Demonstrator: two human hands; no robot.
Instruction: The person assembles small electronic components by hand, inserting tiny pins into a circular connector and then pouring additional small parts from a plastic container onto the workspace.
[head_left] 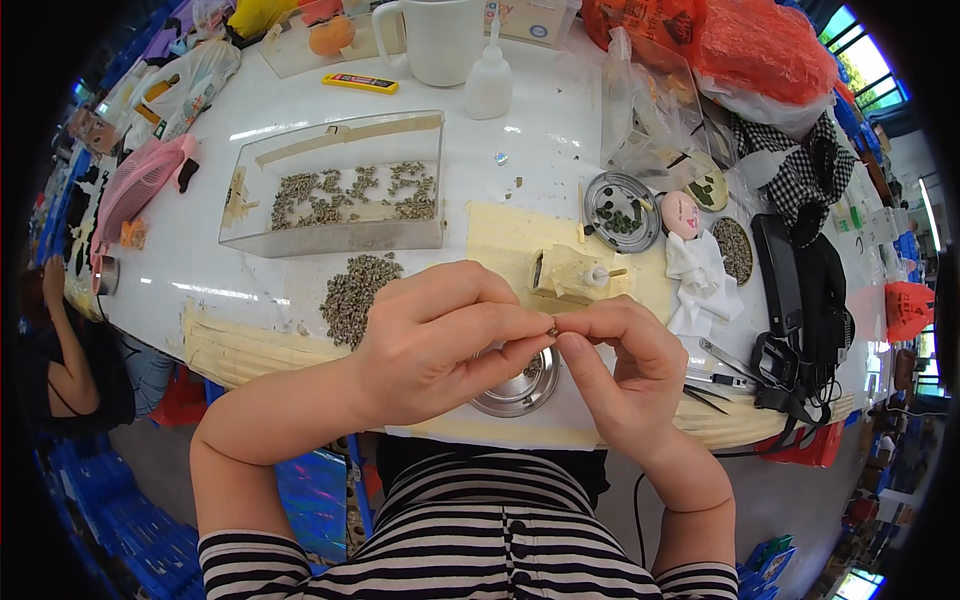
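My left hand [445, 335] and my right hand [625, 365] meet fingertip to fingertip, pinching a tiny metallic-looking piece [553, 332] between them. The piece is too small to make out its kind. Below the fingers sits a round metal dish [517, 402], partly hidden by my left hand, with a few small bits inside. A pile of small grey-brown metal-looking parts [350, 300] lies left of my left hand. Beyond it, a clear rectangular box [345, 237] holds many similar parts. Just past my fingertips stands a taped block [575, 272] with a pale nozzle-like tip.
At the right are a dish of dark green pieces [622, 228], a crumpled white cloth [703, 285], tweezers [722, 358] and black straps [790, 370]. A white jug [440, 45], a squeeze bottle [489, 85] and a yellow case [360, 83] stand farther back. Another person [75, 340] sits at left.
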